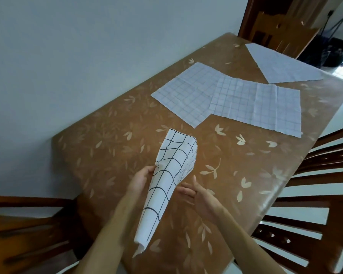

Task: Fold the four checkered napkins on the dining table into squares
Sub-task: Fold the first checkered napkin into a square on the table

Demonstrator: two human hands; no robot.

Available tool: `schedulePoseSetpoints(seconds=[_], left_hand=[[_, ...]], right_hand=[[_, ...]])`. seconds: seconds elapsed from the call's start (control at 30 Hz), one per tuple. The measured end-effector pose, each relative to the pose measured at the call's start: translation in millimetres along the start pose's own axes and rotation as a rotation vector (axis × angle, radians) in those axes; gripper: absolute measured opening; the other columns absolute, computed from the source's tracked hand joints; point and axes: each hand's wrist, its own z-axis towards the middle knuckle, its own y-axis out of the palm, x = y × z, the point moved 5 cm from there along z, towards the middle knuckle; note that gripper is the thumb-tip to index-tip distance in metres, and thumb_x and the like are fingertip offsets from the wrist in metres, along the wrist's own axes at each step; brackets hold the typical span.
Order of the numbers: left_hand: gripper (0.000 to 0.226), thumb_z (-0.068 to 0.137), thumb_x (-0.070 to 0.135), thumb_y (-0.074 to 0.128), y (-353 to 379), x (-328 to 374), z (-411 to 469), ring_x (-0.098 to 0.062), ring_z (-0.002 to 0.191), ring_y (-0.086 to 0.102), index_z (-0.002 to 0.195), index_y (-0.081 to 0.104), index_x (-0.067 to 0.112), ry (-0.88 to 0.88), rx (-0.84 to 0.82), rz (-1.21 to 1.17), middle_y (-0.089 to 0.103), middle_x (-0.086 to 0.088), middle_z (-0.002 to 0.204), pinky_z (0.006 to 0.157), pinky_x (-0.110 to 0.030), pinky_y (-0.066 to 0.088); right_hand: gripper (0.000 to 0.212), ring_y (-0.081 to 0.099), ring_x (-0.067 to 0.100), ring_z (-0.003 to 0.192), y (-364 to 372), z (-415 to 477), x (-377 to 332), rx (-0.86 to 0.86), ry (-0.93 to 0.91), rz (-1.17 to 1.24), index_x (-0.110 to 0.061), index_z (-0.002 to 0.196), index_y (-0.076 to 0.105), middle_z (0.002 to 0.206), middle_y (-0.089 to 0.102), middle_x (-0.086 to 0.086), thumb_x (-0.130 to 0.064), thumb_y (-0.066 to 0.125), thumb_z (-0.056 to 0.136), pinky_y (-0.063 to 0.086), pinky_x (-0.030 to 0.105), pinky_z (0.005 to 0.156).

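Note:
A white napkin with a black grid [166,180] hangs in the air over the near part of the table, draped in a long loose fold. My left hand [140,179] pinches its left edge near the middle. My right hand [198,196] is just right of the cloth, fingers spread and relaxed, holding nothing. Two more checkered napkins lie flat mid-table: one on the left [186,93], and another [261,105] overlapping its right corner. A fourth napkin [281,66] lies flat at the far right corner.
The table wears a brown leaf-patterned cover [111,155] and stands against a white wall on the left. Wooden chairs flank it at near left [28,230] and right [315,204]. Another chair [281,28] stands beyond the far end.

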Motion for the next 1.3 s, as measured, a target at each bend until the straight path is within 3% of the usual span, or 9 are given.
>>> schedulePoseSetpoints(seconds=[0.07, 0.17, 0.3, 0.37, 0.57, 0.7, 0.83, 1.2, 1.3], left_hand=[[0.038, 0.100, 0.022, 0.038, -4, -6, -4, -0.023, 0.057, 0.070, 0.089, 0.067, -0.001, -0.062, -0.024, -0.046, 0.072, -0.014, 0.068, 0.054, -0.028, 0.056], [0.039, 0.097, 0.024, 0.037, -16, -6, -1, -0.032, 0.072, 0.070, 0.104, 0.065, -0.003, -0.042, 0.008, -0.134, 0.071, -0.019, 0.082, 0.070, -0.038, 0.057], [0.032, 0.098, 0.012, 0.040, -14, 0, -6, -0.018, 0.045, 0.064, 0.078, 0.061, 0.000, 0.042, 0.017, -0.092, 0.065, -0.010, 0.052, 0.042, -0.020, 0.050], [0.033, 0.099, 0.008, 0.038, -9, 6, -13, -0.015, 0.044, 0.064, 0.078, 0.063, 0.000, 0.092, 0.030, -0.059, 0.066, -0.008, 0.051, 0.042, -0.018, 0.049], [0.043, 0.095, 0.034, 0.041, -37, -4, 4, -0.031, 0.099, 0.068, 0.113, 0.069, 0.007, 0.077, 0.179, 0.039, 0.074, -0.015, 0.108, 0.091, -0.043, 0.052], [0.045, 0.093, 0.047, 0.056, -53, -9, 9, -0.014, 0.119, 0.054, 0.128, 0.061, 0.019, 0.182, 0.222, 0.206, 0.060, 0.007, 0.128, 0.101, -0.032, 0.041], [0.024, 0.091, 0.035, 0.065, -63, -15, 17, -0.021, 0.096, 0.063, 0.097, 0.070, 0.013, 0.255, 0.203, 0.368, 0.073, -0.011, 0.103, 0.088, -0.039, 0.049], [0.020, 0.097, 0.012, 0.057, -72, -18, 25, -0.029, 0.089, 0.071, 0.114, 0.065, 0.018, 0.168, 0.027, 0.380, 0.074, -0.010, 0.109, 0.084, -0.046, 0.055], [0.023, 0.096, 0.005, 0.057, -73, -17, 26, -0.028, 0.096, 0.071, 0.113, 0.068, 0.015, 0.192, 0.005, 0.335, 0.074, -0.009, 0.110, 0.090, -0.048, 0.055]], right_hand=[[0.089, 0.063, 0.022, 0.111, 3, 1, -9, -0.019, -0.030, 0.033, -0.009, 0.132, 0.055, 0.113, 0.070, 0.006, -0.070, 0.070, 0.069, 0.044, 0.035, 0.098], [0.076, 0.060, 0.020, 0.116, 4, 6, -16, 0.002, -0.011, 0.034, -0.017, 0.133, 0.055, 0.126, 0.064, 0.007, -0.065, 0.065, 0.076, 0.047, 0.034, 0.095], [0.064, 0.060, 0.030, 0.118, 21, 8, 0, -0.098, 0.053, 0.044, -0.011, 0.129, 0.061, 0.129, 0.062, 0.016, -0.061, 0.049, 0.091, 0.044, 0.041, 0.104], [0.069, 0.062, 0.029, 0.110, 33, 7, 6, -0.155, 0.061, 0.133, -0.005, 0.131, 0.057, 0.121, 0.065, 0.015, -0.061, 0.053, 0.090, 0.046, 0.041, 0.101], [0.052, 0.058, 0.036, 0.121, 24, 9, -17, -0.106, -0.082, 0.192, -0.004, 0.132, 0.056, 0.131, 0.061, 0.018, -0.023, 0.074, 0.086, 0.041, 0.055, 0.105], [0.041, 0.071, 0.030, 0.098, 1, 4, -31, 0.086, -0.108, -0.055, -0.003, 0.119, 0.064, 0.109, 0.073, 0.012, -0.018, 0.076, 0.082, 0.059, 0.042, 0.082], [0.044, 0.071, 0.032, 0.096, -17, 4, -34, 0.096, -0.109, -0.195, -0.004, 0.114, 0.067, 0.106, 0.074, 0.012, -0.025, 0.081, 0.078, 0.056, 0.051, 0.088], [0.017, 0.068, 0.039, 0.098, -38, 7, -51, 0.143, -0.213, -0.260, -0.005, 0.106, 0.070, 0.101, 0.074, 0.014, -0.003, 0.065, 0.090, 0.055, 0.048, 0.088], [0.016, 0.068, 0.029, 0.091, -34, 3, -57, 0.110, -0.301, -0.320, -0.007, 0.099, 0.073, 0.089, 0.074, -0.005, -0.002, 0.059, 0.093, 0.055, 0.038, 0.079]])
